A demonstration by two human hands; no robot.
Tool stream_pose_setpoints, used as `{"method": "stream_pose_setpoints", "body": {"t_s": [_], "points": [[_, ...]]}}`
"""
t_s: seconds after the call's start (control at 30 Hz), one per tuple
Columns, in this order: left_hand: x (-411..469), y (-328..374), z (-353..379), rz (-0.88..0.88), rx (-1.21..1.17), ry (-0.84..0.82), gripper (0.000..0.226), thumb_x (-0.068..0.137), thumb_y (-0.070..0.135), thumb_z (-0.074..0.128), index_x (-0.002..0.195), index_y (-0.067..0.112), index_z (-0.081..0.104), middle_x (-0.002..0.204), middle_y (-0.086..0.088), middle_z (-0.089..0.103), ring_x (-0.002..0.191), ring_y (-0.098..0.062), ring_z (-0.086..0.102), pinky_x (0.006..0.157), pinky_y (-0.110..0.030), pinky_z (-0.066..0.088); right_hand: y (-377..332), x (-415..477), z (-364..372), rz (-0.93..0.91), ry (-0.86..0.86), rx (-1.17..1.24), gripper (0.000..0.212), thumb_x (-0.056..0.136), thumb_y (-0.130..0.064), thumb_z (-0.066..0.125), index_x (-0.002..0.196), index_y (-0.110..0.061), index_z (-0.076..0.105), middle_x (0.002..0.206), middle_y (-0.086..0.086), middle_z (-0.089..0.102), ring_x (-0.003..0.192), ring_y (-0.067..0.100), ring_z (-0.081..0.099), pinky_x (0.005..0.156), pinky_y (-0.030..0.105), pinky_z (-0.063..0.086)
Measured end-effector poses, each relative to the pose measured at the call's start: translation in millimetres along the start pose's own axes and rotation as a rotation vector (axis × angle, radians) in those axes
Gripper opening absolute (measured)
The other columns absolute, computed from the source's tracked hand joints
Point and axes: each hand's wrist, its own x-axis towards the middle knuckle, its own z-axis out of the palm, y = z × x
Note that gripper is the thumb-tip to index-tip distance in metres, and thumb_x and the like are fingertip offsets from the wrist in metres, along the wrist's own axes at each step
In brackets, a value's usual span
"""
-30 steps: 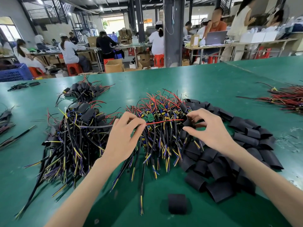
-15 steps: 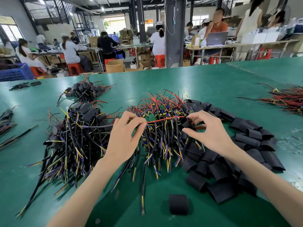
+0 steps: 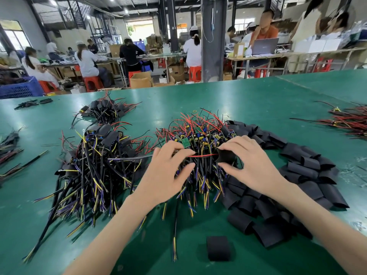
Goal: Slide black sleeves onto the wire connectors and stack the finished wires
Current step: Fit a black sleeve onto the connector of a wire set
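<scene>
head view: left hand (image 3: 166, 175) pinches a wire (image 3: 129, 158) by its red lead (image 3: 200, 155); right hand (image 3: 250, 165) pinches a black sleeve (image 3: 225, 156) at the lead's free end, above the counter (image 3: 238, 100). best kept taut and level, sleeve mouth squeezed open, then drawn leftward along the lead.

1. A green desk (image 3: 258, 100) lies under the left hand (image 3: 164, 175) and the right hand (image 3: 252, 163).
2. A blue crate (image 3: 19, 88) sits far beyond the left hand, off to its left.
3. A cardboard box (image 3: 141, 80) stands on the floor beyond the left hand.
4. A grey pillar (image 3: 213, 46) rises far ahead, midway between the hands.
5. A laptop (image 3: 262, 46) sits far beyond the right hand.
</scene>
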Motion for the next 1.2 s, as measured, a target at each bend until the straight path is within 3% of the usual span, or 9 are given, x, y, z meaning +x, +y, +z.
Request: {"method": "stream_pose_setpoints", "body": {"t_s": [0.1, 0.17, 0.23, 0.33, 0.43, 0.77, 1.0, 1.2], "points": [[-3, 8, 9, 0.049, 0.012, -0.113, 0.058, 0.081, -0.001, 0.057, 0.137, 0.011, 0.047, 0.116, -0.010, 0.047, 0.099, -0.017, 0.042, 0.087, -0.026, 0.028, -9, 0, 3, -0.057, -0.004, -0.020, 0.034, 0.072, -0.015, 0.079, 0.102, -0.007, 0.066, 0.098, 0.005, 0.062, 0.089, 0.028, 0.056, 0.082, 0.039, 0.042], [-2, 12, 11, 0.036, -0.060, -0.163, 0.078, 0.078, -0.014, 0.057, 0.145, 0.017, 0.032, 0.123, -0.004, 0.037, 0.100, -0.012, 0.042, 0.095, -0.018, 0.030, -15, -1, 5, -0.075, -0.023, 0.008, 0.033, 0.073, -0.014, 0.079, 0.102, -0.005, 0.065, 0.098, 0.006, 0.062, 0.088, 0.029, 0.056, 0.082, 0.039, 0.044], [-1, 14, 11, 0.030, -0.166, -0.112, 0.071, 0.082, -0.011, 0.057, 0.141, 0.021, 0.031, 0.124, 0.002, 0.032, 0.094, -0.003, 0.044, 0.094, -0.014, 0.037, -19, -3, 6, -0.068, -0.047, 0.044, 0.034, 0.074, -0.014, 0.078, 0.104, -0.005, 0.065, 0.098, 0.005, 0.061, 0.090, 0.028, 0.055, 0.081, 0.037, 0.045], [1, 15, 9, -0.010, -0.234, -0.017, 0.041, 0.085, -0.001, 0.059, 0.124, 0.008, 0.047, 0.121, -0.005, 0.040, 0.084, -0.008, 0.053, 0.081, -0.029, 0.046, -21, -3, 6, -0.038, -0.068, 0.083, 0.034, 0.075, -0.015, 0.078, 0.104, -0.006, 0.064, 0.099, 0.003, 0.060, 0.092, 0.026, 0.054, 0.078, 0.041, 0.049], [2, 13, 8, -0.026, -0.250, 0.000, 0.024, 0.085, -0.001, 0.062, 0.109, -0.002, 0.060, 0.112, -0.012, 0.049, 0.084, -0.014, 0.059, 0.081, -0.035, 0.050, -20, -2, 5, -0.036, -0.066, 0.112, 0.033, 0.075, -0.014, 0.078, 0.104, -0.007, 0.064, 0.099, 0.002, 0.059, 0.091, 0.025, 0.053, 0.081, 0.038, 0.046], [1, 18, 8, -0.052, -0.334, 0.036, 0.020, 0.086, 0.006, 0.064, 0.106, 0.007, 0.061, 0.110, 0.008, 0.042, 0.086, -0.006, 0.057, 0.085, -0.032, 0.049, -21, -1, 5, -0.031, -0.078, 0.121, 0.032, 0.073, -0.012, 0.079, 0.101, -0.006, 0.065, 0.094, 0.003, 0.059, 0.088, 0.023, 0.052, 0.081, 0.032, 0.041], [1, 18, 7, -0.049, -0.308, 0.026, 0.020, 0.084, 0.004, 0.067, 0.103, 0.006, 0.063, 0.107, 0.002, 0.047, 0.084, -0.005, 0.051, 0.083, -0.026, 0.046, -23, -1, 3, 0.016, -0.078, 0.192, 0.033, 0.072, -0.011, 0.079, 0.102, -0.005, 0.067, 0.095, 0.004, 0.059, 0.089, 0.022, 0.054, 0.080, 0.029, 0.046], [0, 18, 6, -0.059, -0.260, 0.000, 0.019, 0.085, 0.007, 0.066, 0.104, 0.008, 0.064, 0.103, 0.000, 0.049, 0.081, -0.006, 0.049, 0.077, -0.027, 0.045, -23, -1, -1, 0.052, -0.161, 0.264, 0.033, 0.071, -0.012, 0.080, 0.102, -0.008, 0.069, 0.095, 0.001, 0.059, 0.086, 0.011, 0.050, 0.075, 0.010, 0.034]]}}
